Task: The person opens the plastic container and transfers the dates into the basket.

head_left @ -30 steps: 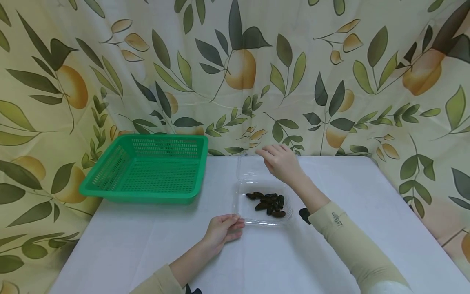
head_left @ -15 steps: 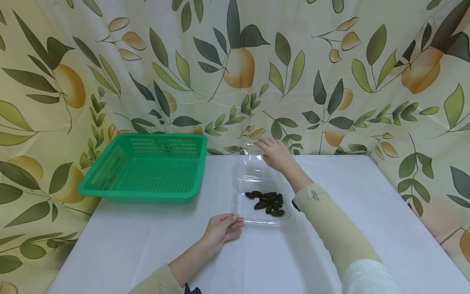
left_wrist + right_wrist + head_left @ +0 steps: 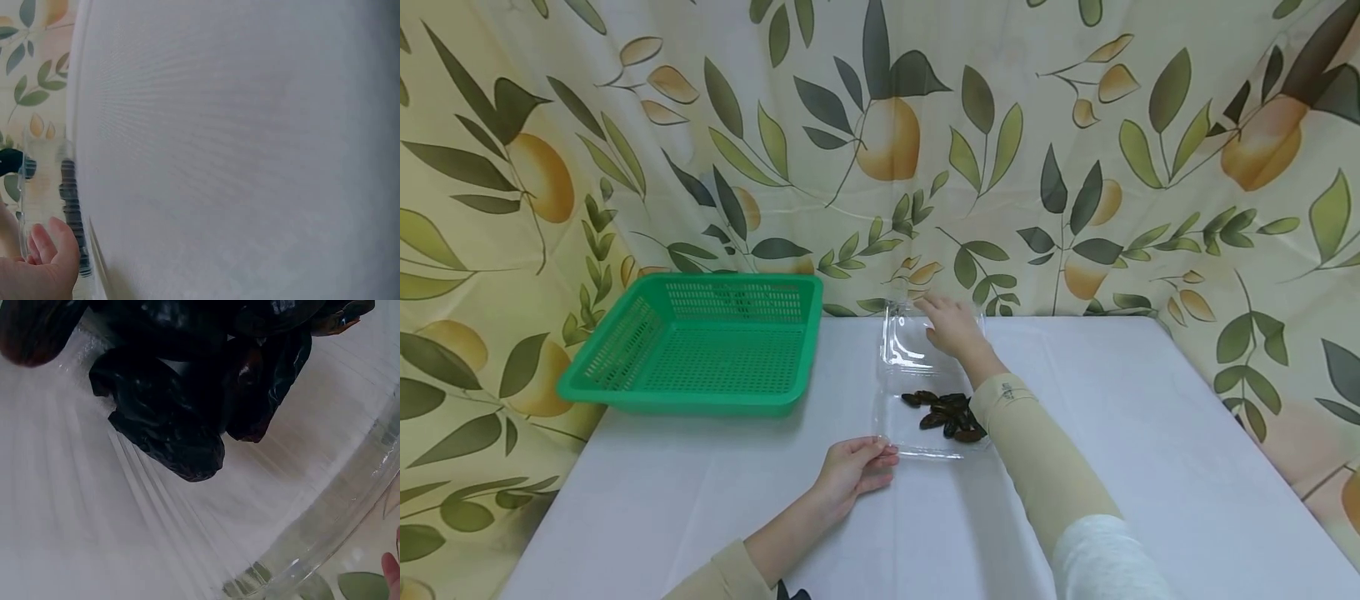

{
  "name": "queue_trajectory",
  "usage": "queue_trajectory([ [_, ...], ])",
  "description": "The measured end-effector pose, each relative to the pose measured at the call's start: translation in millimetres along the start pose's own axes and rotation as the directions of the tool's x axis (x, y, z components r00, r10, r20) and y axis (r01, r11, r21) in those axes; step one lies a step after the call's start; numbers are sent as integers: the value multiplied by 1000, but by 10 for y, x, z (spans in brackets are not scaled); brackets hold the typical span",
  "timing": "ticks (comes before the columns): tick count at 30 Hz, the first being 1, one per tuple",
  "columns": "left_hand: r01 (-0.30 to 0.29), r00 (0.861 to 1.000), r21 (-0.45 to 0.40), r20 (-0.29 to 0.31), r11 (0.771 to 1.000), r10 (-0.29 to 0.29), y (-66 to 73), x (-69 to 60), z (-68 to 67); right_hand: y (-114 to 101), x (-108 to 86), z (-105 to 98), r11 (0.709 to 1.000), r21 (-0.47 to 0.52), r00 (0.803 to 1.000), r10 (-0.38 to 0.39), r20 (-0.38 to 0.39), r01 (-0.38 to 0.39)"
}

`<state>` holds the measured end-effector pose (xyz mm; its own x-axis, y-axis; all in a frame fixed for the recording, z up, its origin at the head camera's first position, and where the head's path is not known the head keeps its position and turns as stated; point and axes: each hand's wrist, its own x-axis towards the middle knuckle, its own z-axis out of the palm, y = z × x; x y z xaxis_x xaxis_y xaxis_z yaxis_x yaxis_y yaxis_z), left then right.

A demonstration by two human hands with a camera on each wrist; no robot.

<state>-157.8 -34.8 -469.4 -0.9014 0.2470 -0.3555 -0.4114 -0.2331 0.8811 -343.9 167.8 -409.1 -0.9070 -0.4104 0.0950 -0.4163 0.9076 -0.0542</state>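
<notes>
A clear plastic clamshell box (image 3: 917, 450) lies unfolded on the table, its transparent lid (image 3: 904, 340) at the far side. Several dark brown dates (image 3: 934, 419) are heaped in the near half, partly covered by the right sleeve; the right wrist view shows these wrinkled dates (image 3: 162, 419) close up. My left hand (image 3: 853, 475) pinches the box's near left corner between thumb and fingers. Over the lid's far part reaches my right hand (image 3: 953, 327), its fingers extended leftward and seemingly touching the plastic. A fingertip (image 3: 392, 575) shows at the right wrist view's edge.
A green perforated plastic basket (image 3: 715, 354) stands at the table's back left, apart from the box. The table (image 3: 1075, 467) has a white cover. A curtain (image 3: 1000, 250) printed with fruit and leaves hangs behind its back edge.
The lid rose at its far edge and then lowered a little. My right hand has shifted left over it, bringing the sleeve across the dates' right side. My left hand has stayed at the corner.
</notes>
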Motion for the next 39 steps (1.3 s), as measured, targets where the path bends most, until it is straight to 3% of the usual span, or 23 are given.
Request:
queue_trajectory([
  [6,5,1000,-4,-5,1000,-5,-18,1,6,8,-16,31,1000,26,999,15,33,-16],
  [12,7,1000,-5,-5,1000,-7,-34,-8,22,75,-110,-153,998,62,999,-32,18,30],
  [15,11,1000,-9,-7,1000,-11,-38,-9,27,125,-222,-314,985,169,999,-23,42,15],
  [17,10,1000,-10,-6,1000,-10,-41,-13,26,165,-325,-406,960,280,999,-8,53,-7],
  [20,10,1000,-7,-5,1000,-10,-39,-21,18,246,-536,-483,886,462,998,29,47,-47],
  [23,12,1000,-1,-9,1000,-12,-34,-20,2,329,-781,-480,772,630,996,79,36,-84],
  [27,19,1000,1,-12,1000,-19,-17,-10,-14,410,-1123,-383,556,818,985,157,70,-146],
  [30,17,1000,3,-8,1000,-17,-9,-12,-16,445,-1371,-263,427,880,969,214,126,-209],
  [34,16,1000,3,-13,1000,-15,-7,-11,-15,471,-1636,-73,342,896,945,261,199,-283],
  [39,21,1000,-3,-13,1000,-21,-12,-10,-7,459,-1847,142,217,911,921,254,294,-351],
])
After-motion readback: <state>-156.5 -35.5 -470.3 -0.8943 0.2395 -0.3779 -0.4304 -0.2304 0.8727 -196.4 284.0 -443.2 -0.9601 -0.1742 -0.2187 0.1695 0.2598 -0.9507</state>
